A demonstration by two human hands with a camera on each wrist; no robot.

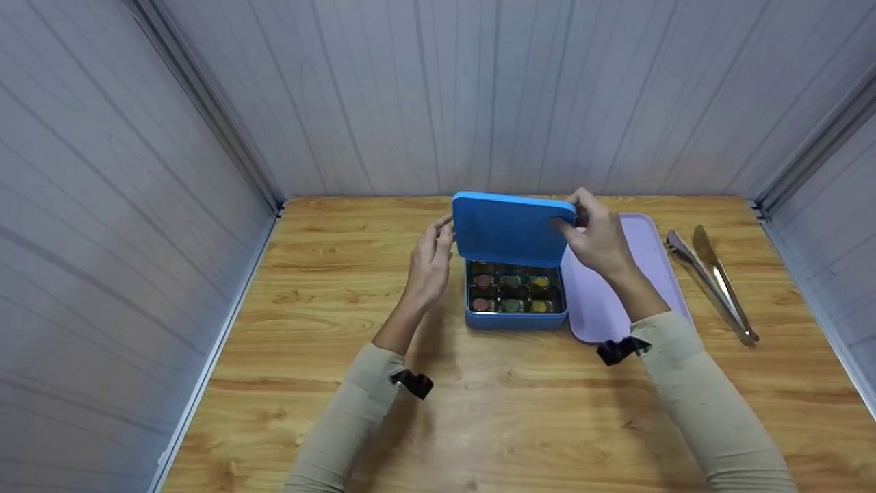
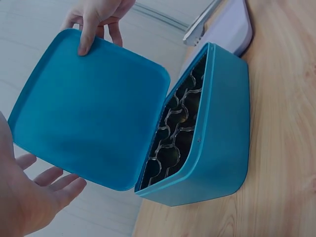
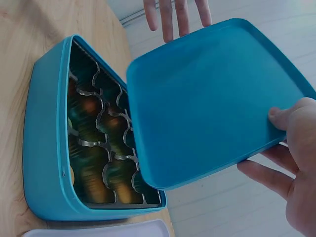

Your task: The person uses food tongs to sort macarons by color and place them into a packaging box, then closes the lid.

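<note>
A blue box [image 1: 517, 320] stands on the wooden table [image 1: 479, 411], its tray filled with several round foil-wrapped pieces [image 1: 513, 294]. Its blue lid [image 1: 510, 229] is raised and tilted over the back of the box. My right hand [image 1: 599, 239] pinches the lid's right corner, thumb on top and fingers underneath [image 3: 296, 168]. At the lid's left edge, my left hand [image 1: 430, 263] is held with straight, relaxed fingers [image 2: 34, 197] and grips nothing. In the wrist views the lid [image 2: 89, 108] [image 3: 212, 98] leans away from the open box [image 2: 222, 123] [image 3: 42, 138].
A lilac tray [image 1: 660, 260] lies flat just right of the box, under my right forearm. Metal tongs [image 1: 712, 281] lie further right near the table's edge. Grey panelled walls close in the table on the left, back and right.
</note>
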